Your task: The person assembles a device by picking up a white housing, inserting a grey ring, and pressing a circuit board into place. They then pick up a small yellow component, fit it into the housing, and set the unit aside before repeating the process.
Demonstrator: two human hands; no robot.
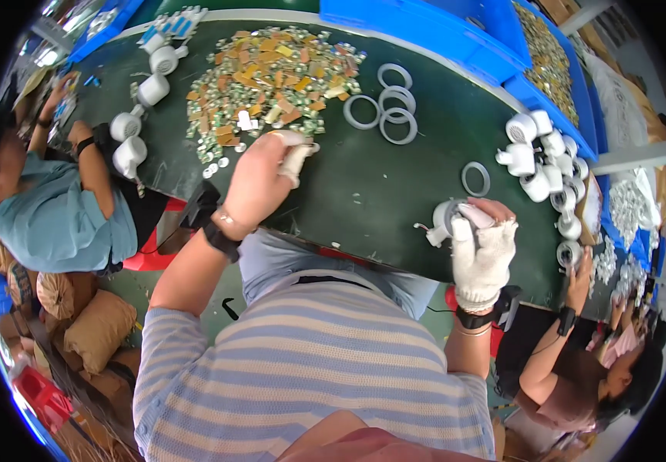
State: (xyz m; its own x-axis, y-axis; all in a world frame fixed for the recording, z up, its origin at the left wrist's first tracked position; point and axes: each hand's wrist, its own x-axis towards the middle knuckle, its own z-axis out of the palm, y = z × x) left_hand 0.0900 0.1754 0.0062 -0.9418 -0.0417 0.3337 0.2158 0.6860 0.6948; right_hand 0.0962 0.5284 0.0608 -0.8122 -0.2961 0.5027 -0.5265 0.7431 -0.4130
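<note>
My right hand (485, 250), in a white knitted glove with some fingertips bare, grips a white round housing (445, 219) with a short neck, just above the front edge of the dark green table. A grey-white ring shows at the housing's round face. My left hand (262, 179) wears pale covers on its thumb and forefinger. Those two fingers are pinched together at the near right edge of a heap of small parts (271, 77); whatever lies between their tips is too small to make out. One loose white ring (475, 179) lies beyond my right hand.
Several more white rings (362, 112) lie right of the heap. White housings stand in a row (152, 90) at left and a cluster (537, 154) at right. Blue bins (433, 35) line the far edge. Co-workers sit at left (63, 208) and right (560, 369).
</note>
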